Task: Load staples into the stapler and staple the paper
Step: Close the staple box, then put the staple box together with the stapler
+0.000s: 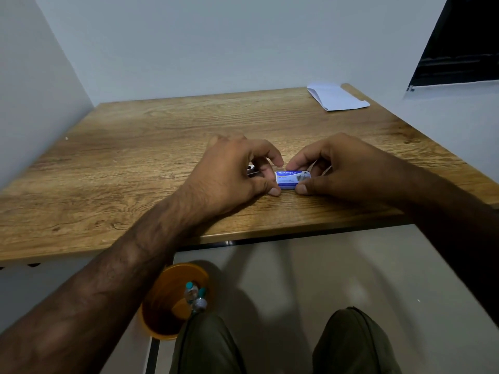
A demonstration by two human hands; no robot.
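Note:
A small blue staple box [291, 178] lies on the wooden table [135, 147] near the front middle. My right hand [340, 166] pinches the box's right end between thumb and fingers. My left hand [232, 171] holds the box's left end with thumb and curled fingers. A bit of shiny metal [251, 169] shows behind my left fingers; the rest of it is hidden, so I cannot tell if it is the stapler. A folded white paper [336, 97] lies at the far right corner of the table.
Walls close in the table at the back and left. An orange bin [167, 300] with small bottles stands on the floor under the table's front edge, next to my knees [351, 344]. A dark window is at the upper right.

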